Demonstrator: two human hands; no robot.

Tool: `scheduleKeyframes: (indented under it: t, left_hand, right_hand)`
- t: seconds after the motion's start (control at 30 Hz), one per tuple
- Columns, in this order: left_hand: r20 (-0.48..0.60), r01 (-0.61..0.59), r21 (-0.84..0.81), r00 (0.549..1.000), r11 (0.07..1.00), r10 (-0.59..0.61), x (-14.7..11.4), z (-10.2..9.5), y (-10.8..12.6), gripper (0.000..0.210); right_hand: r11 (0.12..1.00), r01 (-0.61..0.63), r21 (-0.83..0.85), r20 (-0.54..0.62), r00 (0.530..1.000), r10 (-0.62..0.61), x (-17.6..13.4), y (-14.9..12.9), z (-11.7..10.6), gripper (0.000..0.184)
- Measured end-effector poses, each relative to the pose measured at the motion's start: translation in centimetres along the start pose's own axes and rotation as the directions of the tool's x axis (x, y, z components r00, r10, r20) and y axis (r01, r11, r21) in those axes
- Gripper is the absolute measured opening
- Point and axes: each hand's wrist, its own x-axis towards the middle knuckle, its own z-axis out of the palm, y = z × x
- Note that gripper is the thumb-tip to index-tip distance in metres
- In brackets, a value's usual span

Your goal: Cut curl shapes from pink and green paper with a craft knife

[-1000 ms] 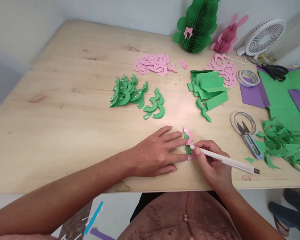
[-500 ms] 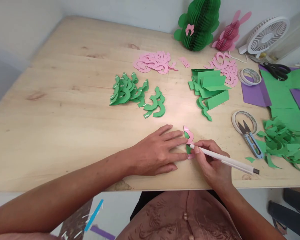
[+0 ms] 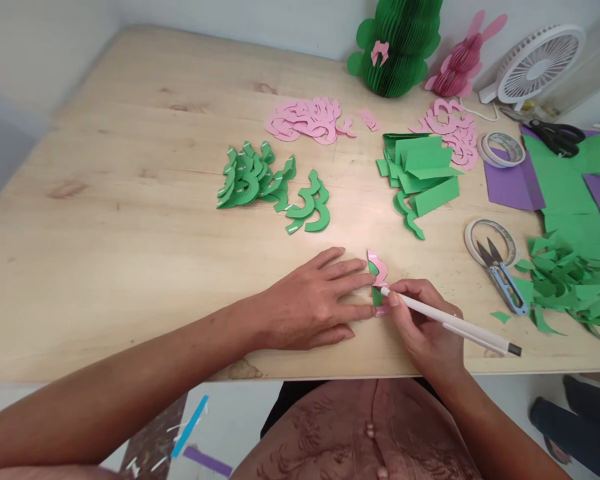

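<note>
My left hand (image 3: 325, 297) lies flat near the table's front edge, fingers spread, with fingertips on a small piece of green paper (image 3: 378, 297). On that piece rests a curved pink paper cutout (image 3: 379, 270). My right hand (image 3: 427, 323) is closed around a white pen (image 3: 450, 319), its tip at the edge of the pink cutout and its dark end pointing right. Part of the pink cutout is hidden by my fingers. Beyond my hands lie curved green paper cutouts (image 3: 250, 177) with white strips on them, and folded green paper pieces (image 3: 425, 167).
Pink cutouts (image 3: 307, 121) lie farther back. To the right are blue-handled thread snips (image 3: 503, 277), tape rolls (image 3: 503, 150), black scissors (image 3: 557, 137) and green scraps (image 3: 570, 287). Against the wall stand a green honeycomb paper figure (image 3: 400, 50), a pink rabbit (image 3: 457, 63) and a white fan (image 3: 540, 67).
The view has shifted very slightly. Both hands, the pen and the paper under them stay almost in the same place.
</note>
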Motion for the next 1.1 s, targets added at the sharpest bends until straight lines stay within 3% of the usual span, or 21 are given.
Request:
scheduleKeyframes:
  t: [0.5, 1.1]
  left_hand:
    - [-0.001, -0.007, -0.010, 1.000, 1.000, 0.007, 0.03, 0.01, -0.02, 0.039]
    - [0.011, -0.008, 0.011, 1.000, 1.000, 0.008, 0.00, -0.07, 0.01, 0.041]
  right_hand:
    - [0.995, 0.083, -0.057, -0.050, 0.995, -0.086, -0.02, -0.07, 0.05, 0.005]
    - [0.996, 0.056, -0.067, -0.074, 0.995, -0.061, -0.37, 0.24, 0.10, 0.003]
